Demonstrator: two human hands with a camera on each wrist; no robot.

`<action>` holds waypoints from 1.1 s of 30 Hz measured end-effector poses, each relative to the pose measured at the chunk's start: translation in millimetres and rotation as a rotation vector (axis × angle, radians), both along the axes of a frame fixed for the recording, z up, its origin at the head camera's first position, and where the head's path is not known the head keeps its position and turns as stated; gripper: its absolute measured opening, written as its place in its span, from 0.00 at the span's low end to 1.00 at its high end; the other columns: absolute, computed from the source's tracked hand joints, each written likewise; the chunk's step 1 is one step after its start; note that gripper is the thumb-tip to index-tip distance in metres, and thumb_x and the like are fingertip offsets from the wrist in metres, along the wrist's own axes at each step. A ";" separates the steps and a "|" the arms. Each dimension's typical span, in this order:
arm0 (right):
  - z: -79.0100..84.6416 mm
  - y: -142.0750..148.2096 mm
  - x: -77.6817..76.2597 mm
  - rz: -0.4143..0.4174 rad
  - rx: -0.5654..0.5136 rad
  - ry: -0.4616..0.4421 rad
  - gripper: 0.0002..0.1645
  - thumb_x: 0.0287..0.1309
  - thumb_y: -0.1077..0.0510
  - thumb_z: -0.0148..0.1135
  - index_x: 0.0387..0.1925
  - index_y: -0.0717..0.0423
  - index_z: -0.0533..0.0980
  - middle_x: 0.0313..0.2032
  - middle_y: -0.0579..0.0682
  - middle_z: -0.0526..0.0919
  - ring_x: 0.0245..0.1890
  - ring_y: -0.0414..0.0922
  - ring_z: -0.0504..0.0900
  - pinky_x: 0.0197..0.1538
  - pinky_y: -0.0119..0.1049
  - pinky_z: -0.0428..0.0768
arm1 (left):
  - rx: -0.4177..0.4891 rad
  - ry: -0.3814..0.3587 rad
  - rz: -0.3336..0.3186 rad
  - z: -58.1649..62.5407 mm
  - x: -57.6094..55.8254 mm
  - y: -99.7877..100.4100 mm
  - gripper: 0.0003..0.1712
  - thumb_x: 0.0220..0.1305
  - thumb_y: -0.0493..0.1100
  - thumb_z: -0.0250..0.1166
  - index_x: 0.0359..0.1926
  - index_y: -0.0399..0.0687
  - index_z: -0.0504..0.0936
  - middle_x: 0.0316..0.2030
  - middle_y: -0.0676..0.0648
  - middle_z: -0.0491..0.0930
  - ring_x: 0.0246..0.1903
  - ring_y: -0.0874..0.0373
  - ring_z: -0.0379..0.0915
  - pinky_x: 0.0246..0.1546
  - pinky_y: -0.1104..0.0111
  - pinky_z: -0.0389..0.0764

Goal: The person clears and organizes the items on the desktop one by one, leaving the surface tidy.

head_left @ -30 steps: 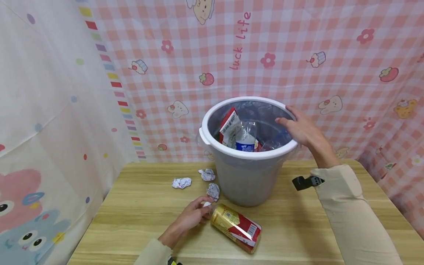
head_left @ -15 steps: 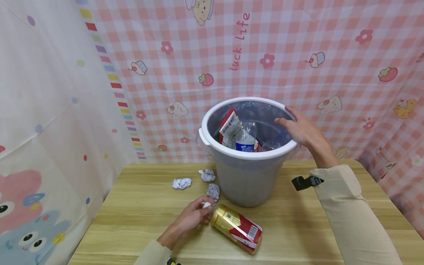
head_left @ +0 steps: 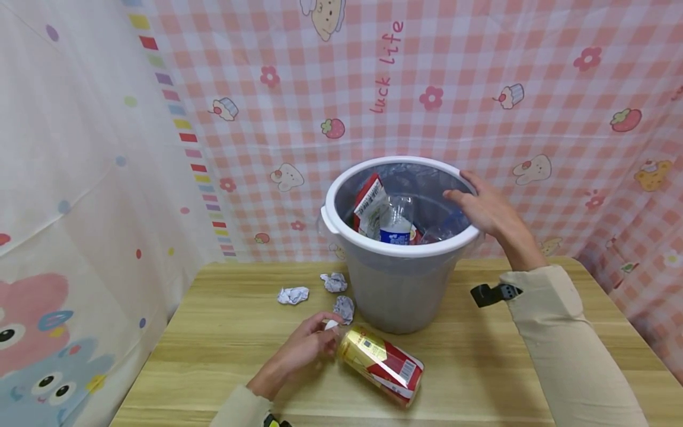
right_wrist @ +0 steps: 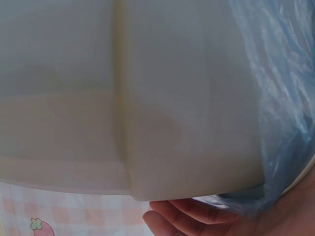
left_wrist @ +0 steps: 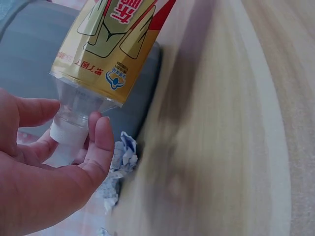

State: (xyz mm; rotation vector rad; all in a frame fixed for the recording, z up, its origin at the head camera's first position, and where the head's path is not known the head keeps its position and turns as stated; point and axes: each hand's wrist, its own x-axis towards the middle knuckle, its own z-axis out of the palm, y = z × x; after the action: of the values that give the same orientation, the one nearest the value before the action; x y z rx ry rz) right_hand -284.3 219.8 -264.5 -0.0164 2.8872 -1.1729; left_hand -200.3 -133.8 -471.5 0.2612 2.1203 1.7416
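The bin (head_left: pixel 400 290) stands on the table (head_left: pixel 213 362) before the curtain (head_left: pixel 245 154), a bottle (head_left: pixel 395 237) inside it; from afar I see three paper balls (head_left: pixel 292 295) to its left (two near its base) and a second bottle (head_left: pixel 380 366) in front.

Behind a wood-grain table (head_left: pixel 203 350), we saw a pink-and-white checked cloth (head_left: pixel 248 148) printed with strawberries (head_left: pixel 333 128), flowers (head_left: pixel 431 98), cupcakes (head_left: pixel 225 108) and the sideways words "luck life" (head_left: pixel 386 66). On the left hung a white cloth (head_left: pixel 101 213) with coloured dots (head_left: pixel 120 161) and cartoon creatures (head_left: pixel 69 370). Soft shadows (left_wrist: pixel 189 64) crossed the table.
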 end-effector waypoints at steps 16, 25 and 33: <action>0.6 0.1 0.3 0.003 -0.003 -0.001 0.50 0.68 0.31 0.44 0.79 0.46 0.38 0.74 0.70 0.47 0.68 0.71 0.57 0.67 0.68 0.57 | 0.049 0.032 0.008 31.5 7.0 2.5 0.20 0.72 0.40 0.56 0.59 0.35 0.70 0.39 0.44 0.75 0.37 0.55 0.74 0.45 0.61 0.79; 0.1 -1.5 0.3 -0.006 0.002 -0.004 0.50 0.68 0.32 0.44 0.79 0.46 0.38 0.73 0.71 0.50 0.65 0.69 0.62 0.65 0.65 0.63 | 0.090 0.069 -0.017 52.2 9.6 2.8 0.19 0.73 0.43 0.56 0.58 0.37 0.71 0.40 0.45 0.73 0.39 0.54 0.74 0.48 0.58 0.78; -0.3 -1.3 0.7 -0.008 -0.008 -0.008 0.50 0.69 0.32 0.43 0.79 0.46 0.37 0.72 0.72 0.52 0.62 0.67 0.66 0.63 0.63 0.68 | 0.102 0.115 0.015 72.3 7.9 -3.1 0.19 0.74 0.45 0.56 0.58 0.38 0.72 0.40 0.44 0.73 0.40 0.54 0.74 0.48 0.61 0.80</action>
State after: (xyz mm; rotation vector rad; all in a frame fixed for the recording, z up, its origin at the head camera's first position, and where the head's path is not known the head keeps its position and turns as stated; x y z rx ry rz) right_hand -283.6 218.4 -264.8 0.0004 2.8782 -1.1831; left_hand -192.4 -137.0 -399.1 0.3826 2.1198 1.8882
